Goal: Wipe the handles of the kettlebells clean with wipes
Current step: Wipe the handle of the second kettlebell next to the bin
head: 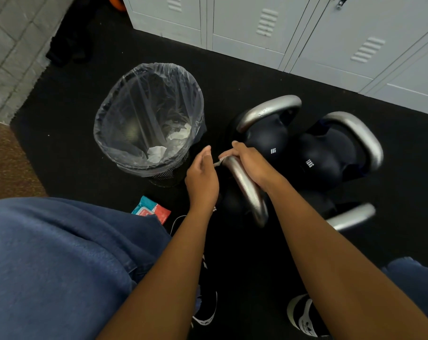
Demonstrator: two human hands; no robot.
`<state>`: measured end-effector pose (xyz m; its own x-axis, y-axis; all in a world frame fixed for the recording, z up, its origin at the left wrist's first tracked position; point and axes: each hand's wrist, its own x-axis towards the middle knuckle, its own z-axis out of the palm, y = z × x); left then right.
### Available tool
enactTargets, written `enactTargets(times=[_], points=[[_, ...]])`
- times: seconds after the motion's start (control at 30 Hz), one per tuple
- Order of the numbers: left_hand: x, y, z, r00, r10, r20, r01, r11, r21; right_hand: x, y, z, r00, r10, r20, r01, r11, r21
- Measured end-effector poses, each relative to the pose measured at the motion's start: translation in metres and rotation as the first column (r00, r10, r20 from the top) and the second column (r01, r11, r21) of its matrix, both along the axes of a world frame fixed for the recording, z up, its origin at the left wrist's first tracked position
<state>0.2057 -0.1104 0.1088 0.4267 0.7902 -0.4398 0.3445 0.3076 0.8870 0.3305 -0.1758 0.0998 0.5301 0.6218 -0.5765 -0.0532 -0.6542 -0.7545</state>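
Black rubber flooring [90, 114] covers the ground, with grey lockers [269, 25] standing along the back. We are sitting low over a group of kettlebells and wiping the handle of the nearest one [244, 185], a silver bar which arches between our two hands.

Our right hand [253, 161] lies over the top of this handle with the fingers curled around it, and a wipe [220, 161] is pressed under them; only a small grey edge of it comes out at the fingertips. Our left hand [202, 176] is just beside it, with the thumb and fingers closed to a pinch at that loose edge. We cannot tell for sure if it really holds the wipe or only touches it.

We judge that this is the middle of the task: the 8 kg kettlebell [269, 141], the 12 kg kettlebell [328, 158] and a fourth handle [350, 214] at the right wait near us. The next move probably calls for sliding the wrapped wipe along the curve of the bar, with firm pressure.

Used wipes lie in the lined bin [149, 69] to the left, and the wipe packet [150, 211] is on the floor beside our knee.
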Motion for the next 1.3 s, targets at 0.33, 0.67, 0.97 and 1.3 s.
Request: enactTargets(times=[0.33,0.67,0.97,1.3], points=[[-0.005,-0.027,0.004,0.994,-0.109,-0.014,0.109,0.985,0.134,-0.076,-0.054,0.015,0.775,-0.376,0.509,0.148,0.890,0.432],[-0.031,-0.073,0.011,0.941,-0.335,-0.048,0.337,0.912,0.236,-0.153,-0.095,0.004,0.532,-0.751,0.391,0.593,0.660,0.461],[-0.050,-0.084,0.022,0.907,-0.384,-0.170,0.413,0.891,0.188,-0.215,-0.093,-0.014,0.596,-0.802,-0.030,0.776,0.567,0.275],[-0.058,-0.082,0.014,0.927,-0.375,0.026,0.376,0.921,-0.099,-0.173,-0.102,-0.025,0.406,-0.787,-0.465,0.914,0.357,0.195]])
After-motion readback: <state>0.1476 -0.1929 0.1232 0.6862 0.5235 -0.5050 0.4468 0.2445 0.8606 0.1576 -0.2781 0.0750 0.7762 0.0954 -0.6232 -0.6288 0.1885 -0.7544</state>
